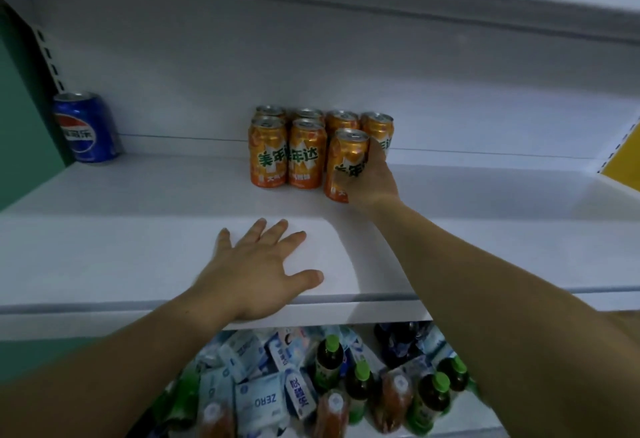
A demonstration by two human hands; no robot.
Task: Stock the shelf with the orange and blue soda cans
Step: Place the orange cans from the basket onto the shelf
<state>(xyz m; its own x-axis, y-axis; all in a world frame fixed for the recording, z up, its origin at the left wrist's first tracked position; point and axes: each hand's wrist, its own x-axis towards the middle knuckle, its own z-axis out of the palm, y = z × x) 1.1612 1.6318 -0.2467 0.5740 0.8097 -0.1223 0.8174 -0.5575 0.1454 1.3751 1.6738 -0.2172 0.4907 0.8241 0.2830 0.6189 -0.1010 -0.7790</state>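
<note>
An orange can (346, 164) stood upright at the front right of a block of orange cans (287, 153), midway along the white shelf (121, 257) and towards its back. It sat just beside the second can of the front row, a little forward of that row. Our right hand (374, 179) grasped it from the right, fingers wrapped round its body. We could not tell whether its base had met the shelf or hung just above it. We judged this to be the placing step for one more orange can. The next move seemed to call for setting it down, nudging it back into line, and then loosening the fingers without knocking the can behind them. Our left hand (256, 271) lay flat and palm down on the front of the shelf, fingers spread, grasping nothing and well apart from the cans. A single blue can (86, 126) stood far to the left against the green side wall (20, 108). Below the shelf lay green-capped bottles (330, 354) and pale cartons (256, 403).
</note>
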